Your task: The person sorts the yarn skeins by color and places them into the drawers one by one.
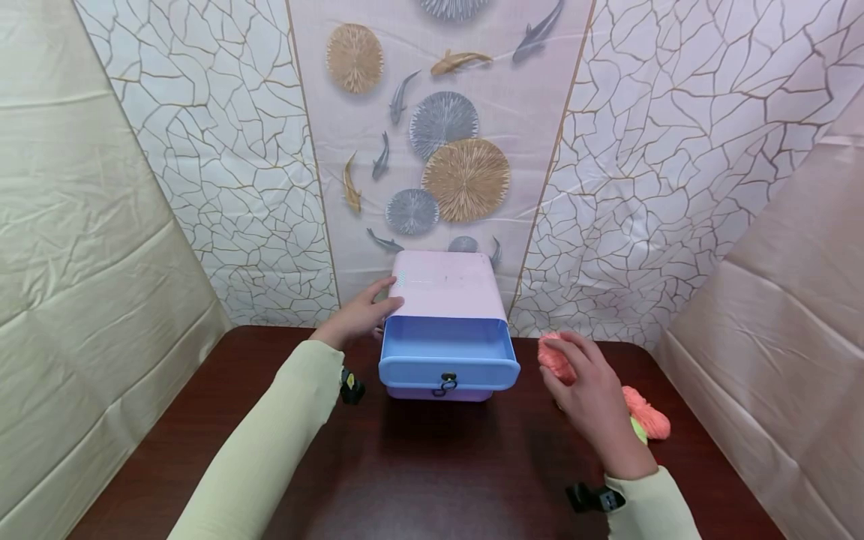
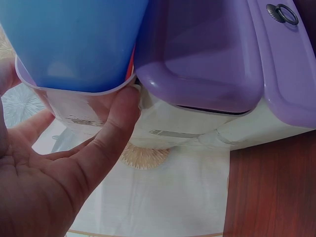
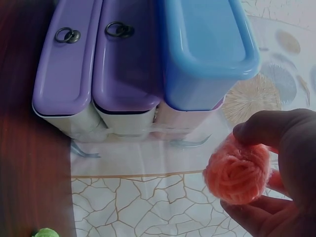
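Head view: a coral yarn ball (image 1: 556,361) is pinched by the right hand (image 1: 597,397), right of the pulled-out blue drawer (image 1: 415,373); the drawer unit (image 1: 448,289) is touched by the spread left hand (image 1: 356,318)

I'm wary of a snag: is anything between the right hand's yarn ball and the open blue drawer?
Nothing visible lies between the coral yarn ball in the grip of the right hand and the open blue drawer; only the drawer's side wall would likely need clearing. The left hand is on the opposite side.
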Tool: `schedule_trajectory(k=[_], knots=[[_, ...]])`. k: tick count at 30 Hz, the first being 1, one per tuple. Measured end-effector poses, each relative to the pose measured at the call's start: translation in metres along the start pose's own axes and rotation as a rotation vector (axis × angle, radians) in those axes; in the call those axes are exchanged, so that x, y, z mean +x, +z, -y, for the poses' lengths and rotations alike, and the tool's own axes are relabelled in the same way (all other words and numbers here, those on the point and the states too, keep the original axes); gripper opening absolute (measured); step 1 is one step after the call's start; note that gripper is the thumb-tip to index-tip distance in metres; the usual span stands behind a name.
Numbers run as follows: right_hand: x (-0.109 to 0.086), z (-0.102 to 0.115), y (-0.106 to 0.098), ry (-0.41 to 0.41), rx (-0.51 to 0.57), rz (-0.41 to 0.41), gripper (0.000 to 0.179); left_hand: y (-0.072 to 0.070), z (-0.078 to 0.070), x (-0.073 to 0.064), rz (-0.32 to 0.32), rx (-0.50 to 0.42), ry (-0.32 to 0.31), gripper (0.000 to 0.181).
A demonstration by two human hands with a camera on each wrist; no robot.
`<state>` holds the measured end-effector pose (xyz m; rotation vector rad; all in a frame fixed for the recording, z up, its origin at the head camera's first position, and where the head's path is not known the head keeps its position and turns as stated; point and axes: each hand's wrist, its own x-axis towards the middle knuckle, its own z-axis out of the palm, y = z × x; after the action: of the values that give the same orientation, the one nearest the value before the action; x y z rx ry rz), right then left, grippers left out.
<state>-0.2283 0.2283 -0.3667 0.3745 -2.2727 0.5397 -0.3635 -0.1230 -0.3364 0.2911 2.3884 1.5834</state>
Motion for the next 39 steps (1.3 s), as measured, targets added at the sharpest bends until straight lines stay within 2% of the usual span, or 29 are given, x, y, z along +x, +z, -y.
schedule_trajectory(k=[9, 25, 39], knots=[[0.008, 0.004, -0.001, -0.022, -0.013, 0.009, 0.045, 0.0, 0.002, 0.002, -0.006, -0.001, -0.002, 0.069], [0.019, 0.016, -0.002, -0.067, 0.041, -0.013, 0.044, 0.0, 0.002, 0.002, -0.005, 0.013, 0.009, 0.07], [0.025, 0.029, 0.002, -0.057, 0.085, 0.003, 0.045, 0.0, 0.002, 0.002, -0.006, 0.017, 0.011, 0.069]])
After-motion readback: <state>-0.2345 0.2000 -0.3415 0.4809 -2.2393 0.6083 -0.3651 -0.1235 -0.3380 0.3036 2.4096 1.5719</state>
